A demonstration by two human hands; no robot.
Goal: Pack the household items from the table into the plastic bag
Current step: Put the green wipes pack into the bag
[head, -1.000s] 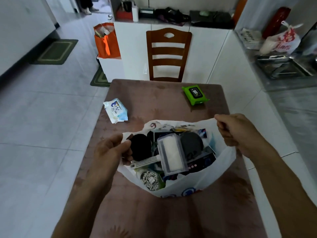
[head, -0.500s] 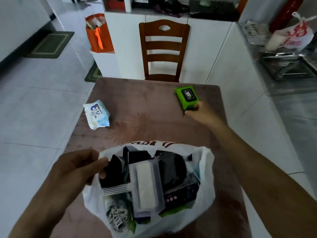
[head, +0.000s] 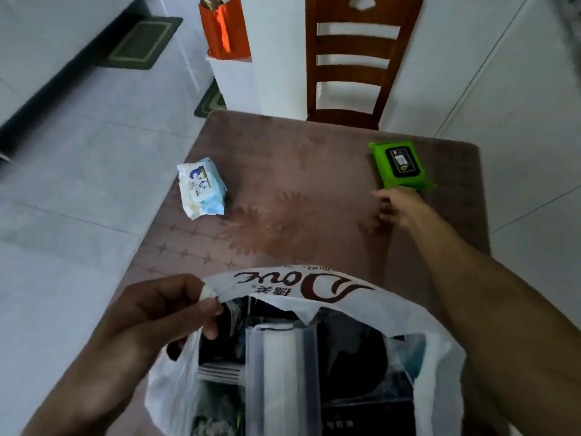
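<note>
A white plastic bag [head: 345, 297] with brown lettering stands open at the table's near edge, holding several items, among them a clear plastic case [head: 276, 372] and dark objects. My left hand [head: 151, 325] pinches the bag's left rim and holds it up. My right hand [head: 399, 206] is stretched out over the table, fingers loose, right at the near end of a green wipes pack [head: 399, 165] and holding nothing. A white-and-blue tissue pack [head: 201, 187] lies near the table's left edge.
The table [head: 283, 221] has a brownish patterned cover. A wooden chair [head: 355, 58] stands at its far side. An orange bag [head: 224, 29] sits on a white stand at the back left. Tiled floor lies to the left and right.
My right hand let go of the bag's right rim and reached forward to the green wipes pack. The bag's right side has slumped. My left hand keeps its pinch.
</note>
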